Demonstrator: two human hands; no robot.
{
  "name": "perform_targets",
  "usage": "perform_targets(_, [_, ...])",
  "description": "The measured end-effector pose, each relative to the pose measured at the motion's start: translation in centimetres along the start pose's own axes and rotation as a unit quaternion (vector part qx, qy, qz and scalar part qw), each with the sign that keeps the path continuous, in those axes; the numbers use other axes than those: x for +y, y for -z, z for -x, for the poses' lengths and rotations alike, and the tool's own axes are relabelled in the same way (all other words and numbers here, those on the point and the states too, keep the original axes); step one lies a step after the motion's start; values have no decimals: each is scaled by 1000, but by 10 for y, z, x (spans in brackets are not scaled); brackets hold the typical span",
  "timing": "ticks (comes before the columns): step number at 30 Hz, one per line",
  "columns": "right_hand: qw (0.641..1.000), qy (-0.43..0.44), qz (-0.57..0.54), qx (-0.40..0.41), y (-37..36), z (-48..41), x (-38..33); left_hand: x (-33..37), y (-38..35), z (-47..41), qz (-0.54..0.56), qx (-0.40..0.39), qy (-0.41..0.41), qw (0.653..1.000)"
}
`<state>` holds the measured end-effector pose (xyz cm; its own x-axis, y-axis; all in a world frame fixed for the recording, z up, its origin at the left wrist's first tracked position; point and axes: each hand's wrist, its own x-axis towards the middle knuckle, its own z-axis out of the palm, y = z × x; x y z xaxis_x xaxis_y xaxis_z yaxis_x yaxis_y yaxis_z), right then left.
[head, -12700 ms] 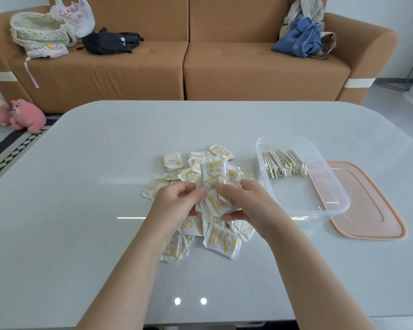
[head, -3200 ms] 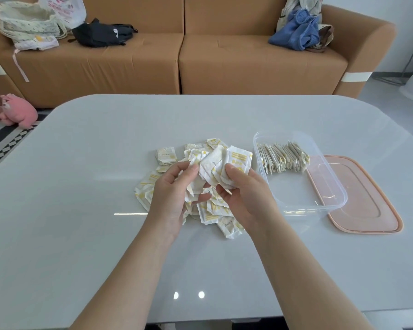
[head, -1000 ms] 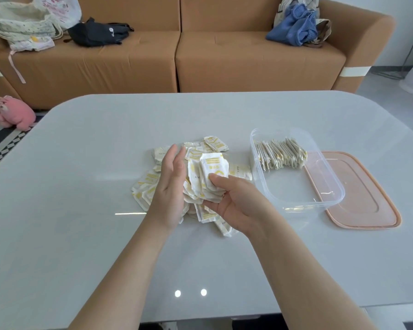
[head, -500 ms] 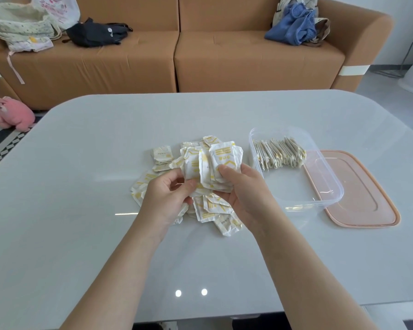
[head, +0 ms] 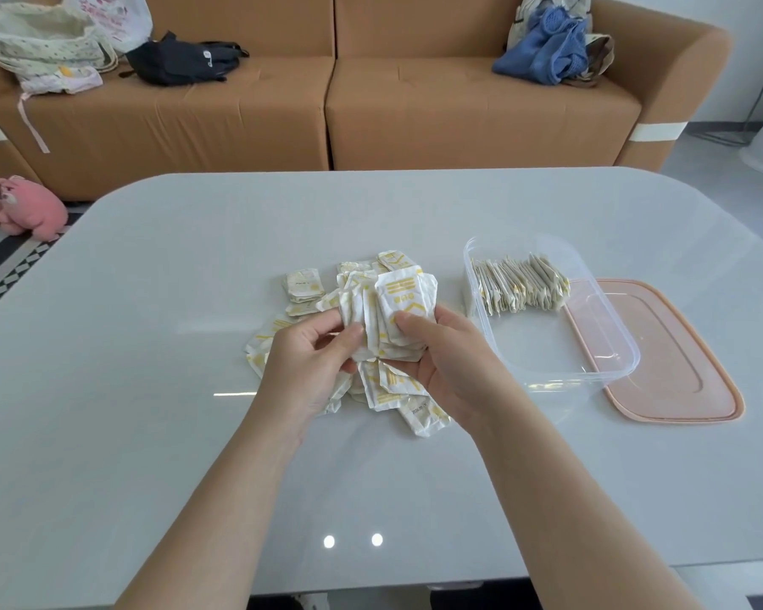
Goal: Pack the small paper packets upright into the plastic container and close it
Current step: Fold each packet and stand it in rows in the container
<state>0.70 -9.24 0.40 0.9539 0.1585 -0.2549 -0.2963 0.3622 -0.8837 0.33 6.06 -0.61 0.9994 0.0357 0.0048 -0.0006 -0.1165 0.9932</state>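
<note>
head view: both hands' grip pinches a crumpled white, yellow-printed stack of packets (head: 388,314).

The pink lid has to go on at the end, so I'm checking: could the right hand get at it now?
Probably not yet. The right hand is full of a stack of packets, and the open container overlaps the lid's near edge. The lid's far side lies bare.

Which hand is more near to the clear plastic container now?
Right. The right hand holds the stack of packets just beside the clear plastic container; the left hand is farther away, beyond the stack.
</note>
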Motion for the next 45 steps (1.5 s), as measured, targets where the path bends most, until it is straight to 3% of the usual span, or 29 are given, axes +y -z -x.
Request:
perform_targets(4, [1000,8,18,1,-2,1,1,1,-2,1,3,-2,-1,1000])
perform_targets(13, [996,-18,91,-4,-11,-2,6,-10,-1,-4,-165,-1,-99,981])
perform_targets(20, [963,76,247,78,-15,-2,9,-12,-3,-3,-221,-61,-111,967])
perform_targets(25, [942,93,312,80,-11,-4,10,-14,-1,-4,-242,-67,-124,960])
perform_targets(28, [913,127,379,76,-6,-7,12,-15,3,-7,-252,-25,-161,954])
perform_targets(32, [844,182,494,103,-1,-10,13,-17,3,-9,-281,-8,-168,945])
perform_targets(36, [855,186,470,113,0,-8,10,-16,-3,-10,-287,-10,-160,944])
perform_targets(41, [870,99,472,102,3,-15,22,-31,-13,-12,-323,-40,-113,939])
perform_targets(45, [867,110,477,89,1,-19,28,-29,-17,-10,-345,-38,-97,933])
